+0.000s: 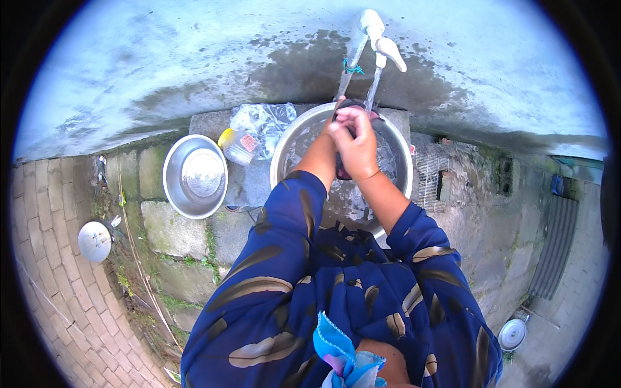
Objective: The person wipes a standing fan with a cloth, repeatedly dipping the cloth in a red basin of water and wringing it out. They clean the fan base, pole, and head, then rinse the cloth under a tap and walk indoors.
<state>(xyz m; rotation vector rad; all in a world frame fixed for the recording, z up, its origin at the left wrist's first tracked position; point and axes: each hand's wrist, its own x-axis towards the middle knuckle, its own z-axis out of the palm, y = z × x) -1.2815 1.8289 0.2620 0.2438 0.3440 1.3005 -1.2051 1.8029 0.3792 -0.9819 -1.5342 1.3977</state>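
Observation:
A dark wet item (pixel 343 172), perhaps cloth or a shoe, is up over a wide metal basin (pixel 277 157). Most of my left hand (pixel 341 103) is hidden behind my right hand and the dark item, which it appears to hold. My right hand (pixel 358 145) crosses over the left wrist with its fingers curled in front of the item; whether it grips anything is unclear. Water (pixel 372 89) runs from a white lever tap (pixel 381 41) down behind my hands. Cloudy, foamy water (pixel 356 199) lies in the basin.
On the stone slab (pixel 240 186) left of the basin are a smaller metal bowl (pixel 204 174), a clear yellow-lidded jar (pixel 240 147) and a clear plastic bag (pixel 267 123). The wet wall (pixel 204 63) rises behind. A metal grate (pixel 429 182) and bricks lie to the right.

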